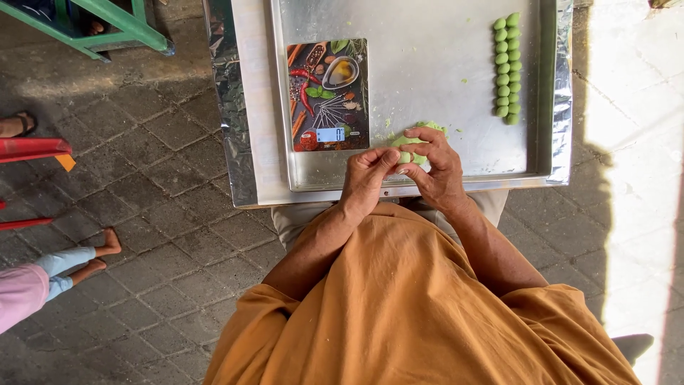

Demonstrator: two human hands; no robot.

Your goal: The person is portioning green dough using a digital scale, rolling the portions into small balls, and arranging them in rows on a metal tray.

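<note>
My left hand point(365, 180) and my right hand point(434, 165) meet over the near edge of a metal tray point(427, 64). Both pinch a lump of pale green dough point(412, 145), and more of that dough shows behind my right fingers. At the tray's right side, several small green dough balls point(506, 68) lie in two neat columns. On the tray's left part rests a flat kitchen scale point(328, 94) with a picture of spices and a small lit display.
The tray sits on a foil-covered board point(229, 107) across my lap. Grey paving lies all around. A child's bare feet point(100, 255) are at the left, a green frame point(114, 28) is at top left, and a red bar point(32, 148) is at the left edge.
</note>
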